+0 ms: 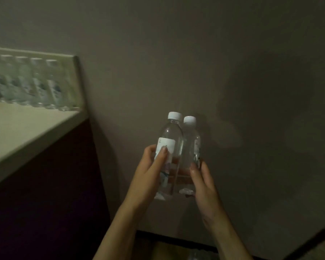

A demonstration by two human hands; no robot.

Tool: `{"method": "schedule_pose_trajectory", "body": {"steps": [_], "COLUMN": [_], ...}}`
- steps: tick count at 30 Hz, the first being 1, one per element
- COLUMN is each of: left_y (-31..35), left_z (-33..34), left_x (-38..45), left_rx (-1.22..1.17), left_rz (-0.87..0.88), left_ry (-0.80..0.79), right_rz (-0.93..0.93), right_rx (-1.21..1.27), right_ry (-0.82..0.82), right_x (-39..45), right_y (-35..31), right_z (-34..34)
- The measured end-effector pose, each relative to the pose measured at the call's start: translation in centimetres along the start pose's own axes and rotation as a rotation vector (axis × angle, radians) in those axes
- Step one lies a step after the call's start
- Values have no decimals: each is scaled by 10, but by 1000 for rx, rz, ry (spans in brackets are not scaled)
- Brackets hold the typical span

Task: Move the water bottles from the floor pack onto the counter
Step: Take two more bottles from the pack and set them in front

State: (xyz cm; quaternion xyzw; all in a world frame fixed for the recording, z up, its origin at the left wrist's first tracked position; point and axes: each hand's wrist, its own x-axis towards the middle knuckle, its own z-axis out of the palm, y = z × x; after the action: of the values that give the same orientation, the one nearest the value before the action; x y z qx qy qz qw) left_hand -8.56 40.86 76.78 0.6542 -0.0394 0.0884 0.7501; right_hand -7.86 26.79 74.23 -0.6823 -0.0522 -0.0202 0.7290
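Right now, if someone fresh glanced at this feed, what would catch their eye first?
Two clear water bottles with white caps, held up mid-frame against the dim wall: the left hand grips the nearer bottle, the right hand holds the farther bottle. Next, the blurred row of bottles standing along the back of the pale counter, upper left.

No legible text on bottle labels [165, 145].

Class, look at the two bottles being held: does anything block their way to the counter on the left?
Nothing visible does. The left hand and right hand hold two bottles in open air; the counter has bare surface before its row of bottles.
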Motion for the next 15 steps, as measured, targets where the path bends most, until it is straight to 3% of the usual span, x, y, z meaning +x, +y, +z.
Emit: {"method": "schedule_pose_trajectory", "body": {"steps": [6,15], "left_y": [30,57], "left_z": [-83,-208], "left_x": [-23,-50], "left_rx": [75,266], "left_rz": [96,123], "left_ry": [30,257], "right_rz": [-81,-44], "right_rx": [68,157], "right_ry": [-68,-147], "right_x": [-9,-24], "right_y": [-8,-6], "right_z": [86,212]}}
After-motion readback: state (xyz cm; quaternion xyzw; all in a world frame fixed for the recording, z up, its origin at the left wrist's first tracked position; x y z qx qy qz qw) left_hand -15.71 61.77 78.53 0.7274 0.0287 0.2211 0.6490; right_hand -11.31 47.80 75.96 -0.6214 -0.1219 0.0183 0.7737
